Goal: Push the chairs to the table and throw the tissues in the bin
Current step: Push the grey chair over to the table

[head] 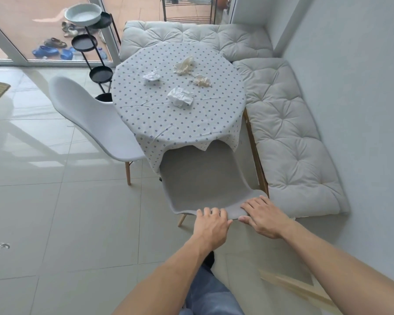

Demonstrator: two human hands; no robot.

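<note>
Two white shell chairs stand at the round table (168,123), which wears a white cloth dotted with small blue flowers. The left chair (96,119) sits at the table's left side, its seat edge meeting the hanging cloth, its back turned away toward the tiled floor. Behind it a black tiered stand (87,43) carries a pale bowl (83,14). On the tabletop lie four crumpled tissues (180,96), well apart from one another. The near chair (205,180) is tucked partly under the cloth's hem. The left hand (212,226) curls over the top rim of its backrest, fingers gripping the edge; the right hand (264,218) clasps the same rim just beside it. A cushioned bench (289,137) wraps the right corner. No readable writing shows anywhere.
</note>
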